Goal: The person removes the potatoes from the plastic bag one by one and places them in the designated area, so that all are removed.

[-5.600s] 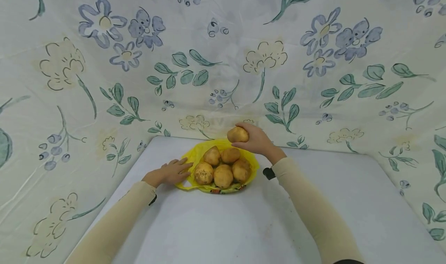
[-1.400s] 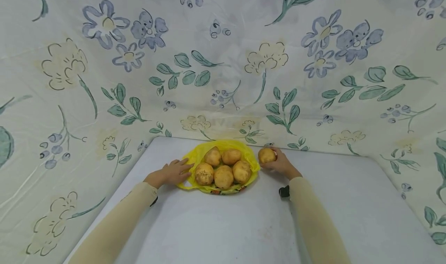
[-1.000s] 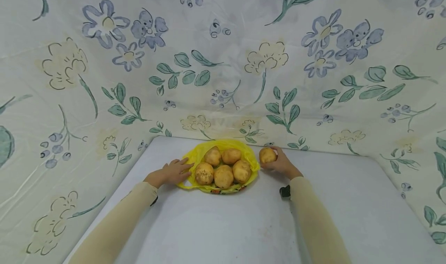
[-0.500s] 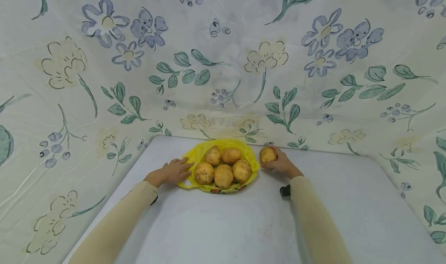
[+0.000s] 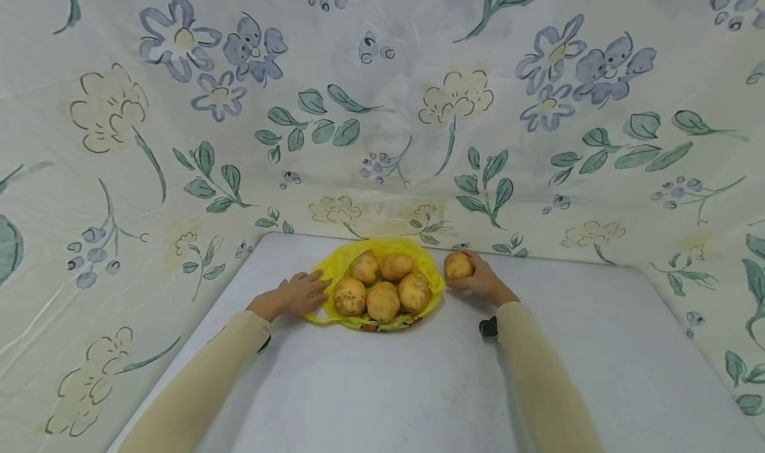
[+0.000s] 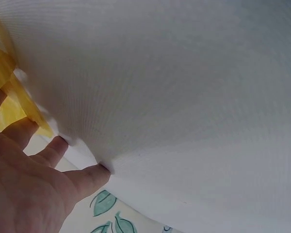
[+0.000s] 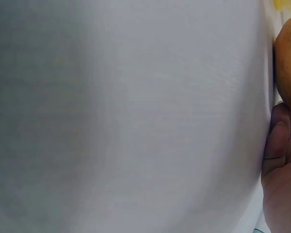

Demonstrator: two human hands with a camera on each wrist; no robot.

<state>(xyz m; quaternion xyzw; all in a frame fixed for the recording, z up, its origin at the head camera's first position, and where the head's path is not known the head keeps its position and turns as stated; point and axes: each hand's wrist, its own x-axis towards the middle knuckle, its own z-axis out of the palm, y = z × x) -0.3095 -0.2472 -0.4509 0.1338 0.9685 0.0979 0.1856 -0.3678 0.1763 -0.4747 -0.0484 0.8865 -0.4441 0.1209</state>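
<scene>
In the head view, several potatoes (image 5: 383, 301) lie on an opened-out yellow plastic bag (image 5: 342, 259). My left hand (image 5: 291, 296) rests at the bag's left edge with its fingers spread. The left wrist view shows the fingertips on the white surface and against the yellow plastic (image 6: 10, 114). To the right of the bag, my right hand (image 5: 485, 283) holds a single potato (image 5: 458, 266) from its right side, low at the table. Only part of that potato (image 7: 289, 63) appears in the right wrist view, beside the fingers.
A white table (image 5: 370, 386) spreads out in front of the bag and to both sides. Close behind it rises a floral-patterned sheet (image 5: 394, 121), which also lines the left and right sides. Printed marks show along the bag's front edge.
Several seconds ago my right hand held the potato up over the bag's back right; it has since come down to the right, beside the bag. My left hand has stayed in place.
</scene>
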